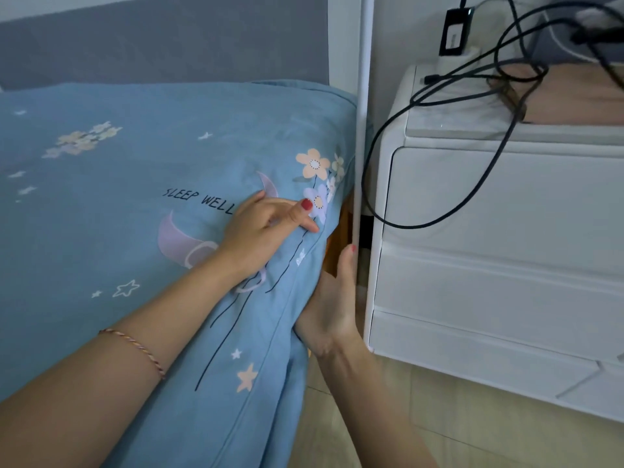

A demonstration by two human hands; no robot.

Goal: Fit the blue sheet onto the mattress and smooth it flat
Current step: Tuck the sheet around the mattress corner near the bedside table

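Note:
The blue sheet (141, 170), printed with flowers, moons, stars and "SLEEP WELL", covers the top and near corner of the mattress. My left hand (263, 231) lies on top near the right edge, thumb and fingers curled and pinching a bit of the fabric. My right hand (332, 305) is at the side of the mattress below that edge. Its thumb points up along the sheet's side and its fingers are tucked in behind the hanging fabric, holding it. The sheet's side hangs down in loose folds towards the floor.
A white nightstand (506, 231) with drawers stands close on the right, with black cables (439, 96) looping over it. A thin white pole (363, 130) runs upright in the narrow gap beside the bed. A grey headboard (169, 45) is behind, and beige floor tiles (439, 417) lie below.

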